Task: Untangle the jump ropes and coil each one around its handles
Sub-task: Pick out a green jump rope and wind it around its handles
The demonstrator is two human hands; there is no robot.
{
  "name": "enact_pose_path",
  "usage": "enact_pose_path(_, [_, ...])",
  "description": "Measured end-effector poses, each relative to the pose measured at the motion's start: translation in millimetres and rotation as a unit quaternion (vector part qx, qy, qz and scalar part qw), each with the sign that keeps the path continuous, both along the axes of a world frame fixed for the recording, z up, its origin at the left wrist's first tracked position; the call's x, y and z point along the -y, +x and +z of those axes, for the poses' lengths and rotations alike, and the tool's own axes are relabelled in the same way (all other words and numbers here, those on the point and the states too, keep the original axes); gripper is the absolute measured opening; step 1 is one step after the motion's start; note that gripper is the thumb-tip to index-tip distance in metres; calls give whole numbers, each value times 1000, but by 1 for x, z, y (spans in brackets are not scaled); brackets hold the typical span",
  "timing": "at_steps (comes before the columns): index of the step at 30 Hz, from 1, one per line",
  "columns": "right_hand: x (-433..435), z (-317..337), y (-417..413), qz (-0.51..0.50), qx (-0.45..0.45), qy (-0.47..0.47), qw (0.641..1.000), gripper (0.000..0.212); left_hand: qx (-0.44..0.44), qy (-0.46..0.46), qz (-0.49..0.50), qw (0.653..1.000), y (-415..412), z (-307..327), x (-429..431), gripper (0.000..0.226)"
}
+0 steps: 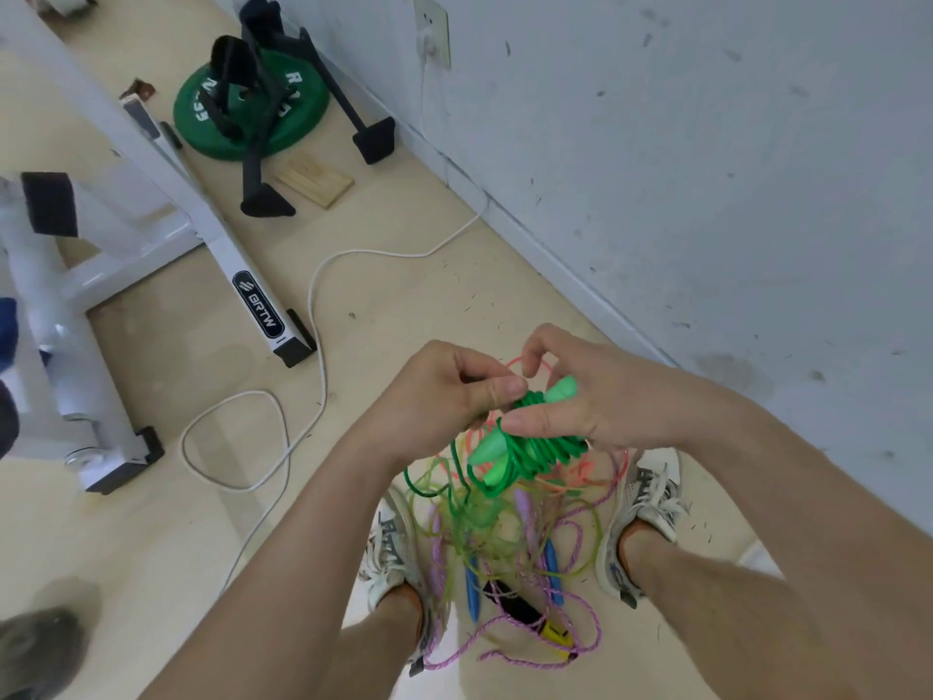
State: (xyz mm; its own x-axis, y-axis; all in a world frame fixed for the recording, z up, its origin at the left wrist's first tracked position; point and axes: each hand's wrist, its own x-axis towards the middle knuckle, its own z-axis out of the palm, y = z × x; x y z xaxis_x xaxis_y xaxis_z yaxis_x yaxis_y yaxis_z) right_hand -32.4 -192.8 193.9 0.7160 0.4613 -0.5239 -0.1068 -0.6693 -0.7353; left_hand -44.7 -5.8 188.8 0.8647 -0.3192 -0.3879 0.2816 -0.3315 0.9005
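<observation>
Coiling green jump rope | risk: loose tail at 7 o'clock of the bundle trails toward floor pile, likely to snag and drag turns off | left hand pinches cord at 9 o'clock of bundle | right hand clasps wound handles, bundle at its 7 o'clock

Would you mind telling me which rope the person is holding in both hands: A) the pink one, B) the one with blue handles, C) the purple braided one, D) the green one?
D: the left hand and right hand hold the green rope, wound round its green handles; the other ropes lie tangled on the floor.
</observation>
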Motion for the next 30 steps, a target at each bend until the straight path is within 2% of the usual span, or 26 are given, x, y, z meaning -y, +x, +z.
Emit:
enact_pose_path(2, [-1, 1, -2, 10, -12, 2, 1000, 65, 4, 1, -15, 1000, -2, 1, 1, 13])
enact_pose_path(4, [0, 5, -2, 28, -14, 20, 999, 37, 14, -7, -13, 1000, -2, 4, 5, 9])
enact_pose_path(6, [5, 11, -1, -1, -32, 81, 996, 27, 20, -51, 29, 998, 0, 6, 8, 11])
enact_pose_path(8, [13, 21, 0, -84, -60, 189, 976, 22, 25, -98, 80, 992, 3, 1, 8, 13])
enact_pose_path(9, [17, 32, -1, -141, -80, 262, 951, 16, 38, -78, 92, 992, 2, -6, 7, 15])
enact_pose_path(10, [21, 45, -1, -194, -98, 332, 918, 14, 55, -11, 84, 995, -3, -15, 6, 18])
enact_pose_path(12, [29, 77, -5, -268, -84, 426, 860, 36, 55, 134, 27, 989, -23, -42, 4, 17])
enact_pose_path(13, [31, 97, -10, -277, -64, 445, 849, 35, 27, 162, -2, 986, -37, -52, 5, 17])
enact_pose_path(15, [31, 135, -25, -272, -9, 448, 851, 19, -33, 158, -23, 987, -62, -60, 9, 18])
enact_pose_path(16, [32, 151, -32, -275, 11, 451, 849, 19, -45, 152, -18, 987, -74, -52, 13, 19])
enact_pose_path(18, [36, 176, -49, -291, 49, 463, 836, 23, -58, 108, 41, 992, -91, -32, 16, 17])
enact_pose_path(20, [44, 189, -70, -301, 94, 437, 842, 22, -77, 37, 120, 989, -108, -10, 19, 12])
enact_pose_path(22, [50, 193, -94, -308, 118, 383, 863, 28, -40, 27, 132, 990, -122, 10, 19, 29])
enact_pose_path(24, [51, 193, -118, -322, 95, 374, 864, 28, -6, 33, 108, 994, -136, 31, 21, 49])
enact_pose_path(25, [51, 196, -128, -328, 66, 398, 854, 27, 8, 37, 101, 994, -141, 39, 21, 55])
enact_pose_path(27, [49, 206, -143, -327, -6, 484, 812, 29, 20, 43, 113, 992, -153, 54, 20, 54])
enact_pose_path(29, [47, 221, -156, -314, -42, 554, 770, 30, 15, 51, 162, 985, -165, 63, 15, 36])
enact_pose_path(30, [46, 227, -161, -305, -41, 563, 767, 30, 7, 69, 183, 981, -171, 65, 11, 26])
